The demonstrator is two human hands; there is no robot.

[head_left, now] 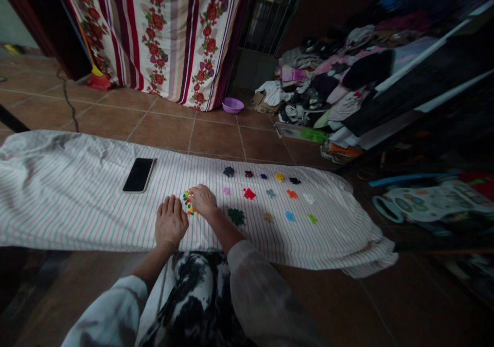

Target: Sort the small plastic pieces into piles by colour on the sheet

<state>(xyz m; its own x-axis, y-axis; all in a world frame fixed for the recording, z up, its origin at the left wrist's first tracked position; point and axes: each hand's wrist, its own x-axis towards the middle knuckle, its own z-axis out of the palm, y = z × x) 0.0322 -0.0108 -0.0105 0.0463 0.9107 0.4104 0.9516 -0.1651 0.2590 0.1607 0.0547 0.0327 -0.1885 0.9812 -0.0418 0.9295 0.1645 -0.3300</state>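
My left hand (171, 221) lies flat on the striped cloth, palm down, fingers stretched out. Just to its right is a small patch of mixed green, yellow, red and orange pieces (190, 206), too small to name surely. My right hand (203, 200) reaches over the right side of that patch with its fingers bent together; whatever the fingertips hold is hidden. Small piles sorted by colour lie further right, among them a dark green pile (236, 216), a red pile (249, 193), a pink pile (226, 191) and a yellow pile (279, 177).
A phone (139, 175) rests on the striped cloth (96, 203), left of my hands. Beyond stand a floral curtain (170, 38), a purple basin (233, 105) and a broom (99, 79). Heaped clothes (332, 84) fill the back right. A metal frame bar (424, 53) crosses at right.
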